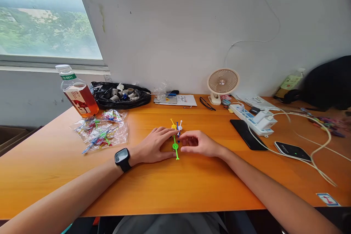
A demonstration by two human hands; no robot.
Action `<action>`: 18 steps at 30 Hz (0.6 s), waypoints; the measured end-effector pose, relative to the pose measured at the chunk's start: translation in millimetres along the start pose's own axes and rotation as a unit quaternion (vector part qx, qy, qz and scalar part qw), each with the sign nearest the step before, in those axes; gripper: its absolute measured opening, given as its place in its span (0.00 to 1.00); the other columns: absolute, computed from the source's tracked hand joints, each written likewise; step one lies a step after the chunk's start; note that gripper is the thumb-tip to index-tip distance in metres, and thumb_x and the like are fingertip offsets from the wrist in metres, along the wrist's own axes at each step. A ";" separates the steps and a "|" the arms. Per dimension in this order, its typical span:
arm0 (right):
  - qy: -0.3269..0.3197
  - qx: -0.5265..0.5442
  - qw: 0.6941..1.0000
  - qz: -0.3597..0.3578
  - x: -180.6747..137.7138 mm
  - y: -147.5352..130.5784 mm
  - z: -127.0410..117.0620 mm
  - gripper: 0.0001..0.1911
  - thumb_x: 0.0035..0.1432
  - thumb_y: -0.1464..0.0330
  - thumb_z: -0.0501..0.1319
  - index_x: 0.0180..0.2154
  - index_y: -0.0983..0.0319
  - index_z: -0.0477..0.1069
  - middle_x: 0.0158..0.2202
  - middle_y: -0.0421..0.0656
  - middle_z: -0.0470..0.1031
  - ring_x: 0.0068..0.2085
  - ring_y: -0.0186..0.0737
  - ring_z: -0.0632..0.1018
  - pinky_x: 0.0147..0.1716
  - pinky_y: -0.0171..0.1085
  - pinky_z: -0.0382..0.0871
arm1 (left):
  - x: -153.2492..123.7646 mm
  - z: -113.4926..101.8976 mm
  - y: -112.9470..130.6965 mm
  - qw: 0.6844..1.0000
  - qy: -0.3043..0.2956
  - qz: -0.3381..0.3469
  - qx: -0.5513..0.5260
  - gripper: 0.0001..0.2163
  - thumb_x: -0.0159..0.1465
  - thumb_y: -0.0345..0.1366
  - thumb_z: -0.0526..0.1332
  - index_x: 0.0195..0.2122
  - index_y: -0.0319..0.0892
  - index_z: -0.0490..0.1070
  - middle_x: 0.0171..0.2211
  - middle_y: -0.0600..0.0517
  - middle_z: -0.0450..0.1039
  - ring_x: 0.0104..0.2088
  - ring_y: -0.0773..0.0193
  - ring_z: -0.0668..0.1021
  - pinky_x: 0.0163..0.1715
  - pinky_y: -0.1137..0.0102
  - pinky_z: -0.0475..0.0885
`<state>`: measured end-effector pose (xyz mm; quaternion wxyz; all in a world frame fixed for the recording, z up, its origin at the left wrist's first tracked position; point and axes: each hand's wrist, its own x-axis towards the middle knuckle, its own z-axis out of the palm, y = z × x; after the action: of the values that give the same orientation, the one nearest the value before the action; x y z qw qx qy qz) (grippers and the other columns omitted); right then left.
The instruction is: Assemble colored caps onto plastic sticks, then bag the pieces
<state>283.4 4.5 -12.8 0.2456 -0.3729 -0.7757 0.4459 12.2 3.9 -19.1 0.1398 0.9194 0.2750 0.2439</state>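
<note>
Both hands rest on an orange table (178, 186) around a small bundle of coloured plastic sticks (176, 137): a green stick with a disc, plus yellow, blue and white ones. My left hand (153, 146), with a black watch on the wrist, lies with its fingers curled against the sticks. My right hand (199, 143) pinches the sticks from the right side. To the left lie clear plastic bags (102, 131) holding several more coloured pieces.
A tea bottle (76, 93) and a black bag of small parts (120, 95) stand at the back left. A small fan (222, 84), glasses, a power strip (255, 119) with cables and two phones (245, 133) lie on the right.
</note>
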 end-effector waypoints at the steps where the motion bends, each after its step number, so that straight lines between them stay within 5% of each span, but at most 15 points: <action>1: -0.007 -0.010 1.000 -0.010 -0.6 -0.6 1.4 0.27 0.54 0.50 0.75 0.47 0.61 0.80 0.33 0.39 0.73 0.32 0.34 0.68 0.30 0.34 0.62 | 0.0 2.0 -0.8 1.000 0.005 0.004 -0.008 0.31 0.70 0.47 0.67 0.71 0.49 0.60 0.65 0.44 0.71 0.61 0.47 0.74 0.62 0.52 0.70; 8: 0.060 -0.105 0.985 -0.121 -0.9 -4.9 11.8 0.18 0.57 0.56 0.75 0.41 0.59 0.78 0.40 0.42 0.75 0.40 0.39 0.73 0.41 0.38 0.68 | 1.4 4.5 2.9 0.994 0.005 0.054 -0.095 0.27 0.74 0.32 0.58 0.74 0.48 0.56 0.66 0.43 0.69 0.64 0.54 0.74 0.65 0.58 0.71; 13: 0.162 -0.164 0.963 -0.142 -0.4 -8.8 9.3 0.15 0.61 0.58 0.73 0.38 0.59 0.72 0.40 0.43 0.75 0.43 0.43 0.75 0.48 0.42 0.69 | 2.6 1.7 2.9 0.996 0.014 0.051 -0.073 0.26 0.77 0.32 0.52 0.75 0.49 0.55 0.70 0.46 0.65 0.72 0.52 0.65 0.70 0.52 0.65; 15: 0.187 -0.182 0.956 -0.132 -0.4 -7.8 7.2 0.17 0.61 0.56 0.72 0.45 0.58 0.73 0.45 0.45 0.76 0.48 0.46 0.76 0.51 0.44 0.70 | 2.2 0.5 0.4 0.998 0.026 0.030 -0.049 0.24 0.78 0.34 0.50 0.74 0.51 0.56 0.71 0.48 0.64 0.73 0.52 0.62 0.72 0.50 0.63; 18: 0.172 -0.215 0.954 -0.120 0.3 -1.5 5.6 0.34 0.60 0.52 0.72 0.63 0.54 0.68 0.62 0.50 0.71 0.63 0.53 0.71 0.63 0.51 0.66 | 1.0 -1.9 -2.6 0.999 0.026 -0.013 -0.022 0.25 0.78 0.43 0.54 0.74 0.50 0.56 0.73 0.48 0.59 0.75 0.49 0.57 0.73 0.46 0.60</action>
<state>278.7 1.4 -14.2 0.3412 -0.3926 -0.8380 0.1650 10.8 6.8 -18.1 0.1562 0.9056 0.2852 0.2723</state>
